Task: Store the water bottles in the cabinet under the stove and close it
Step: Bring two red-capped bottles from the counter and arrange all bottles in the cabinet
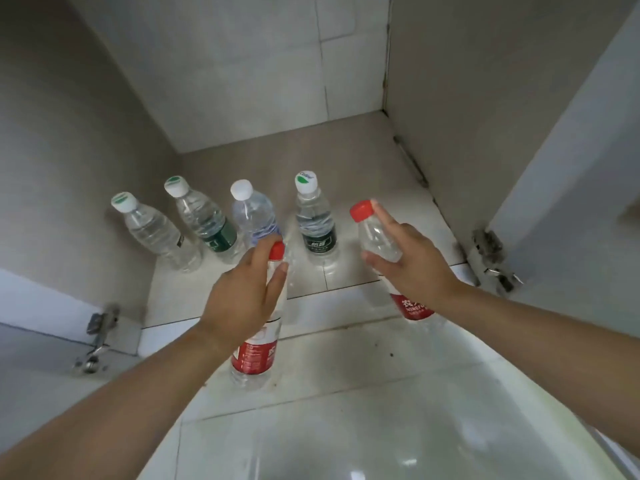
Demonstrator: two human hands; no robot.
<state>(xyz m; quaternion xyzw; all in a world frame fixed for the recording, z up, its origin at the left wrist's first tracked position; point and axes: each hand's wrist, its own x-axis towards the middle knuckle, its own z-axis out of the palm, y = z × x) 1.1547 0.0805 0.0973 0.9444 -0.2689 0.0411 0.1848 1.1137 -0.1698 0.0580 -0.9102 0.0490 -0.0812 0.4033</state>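
L hand clamps neck of red-cap bottle, ctr frame: clear plastic, red label w/ white print, upright, base on pale tile just outside cabinet lip. R hand grips shoulder of 2nd red-cap bottle, ctr-right: same red label, base at lip. Inside, mid-left: row of four white-cap bottles, clear, upright, two w/ dark green labels.
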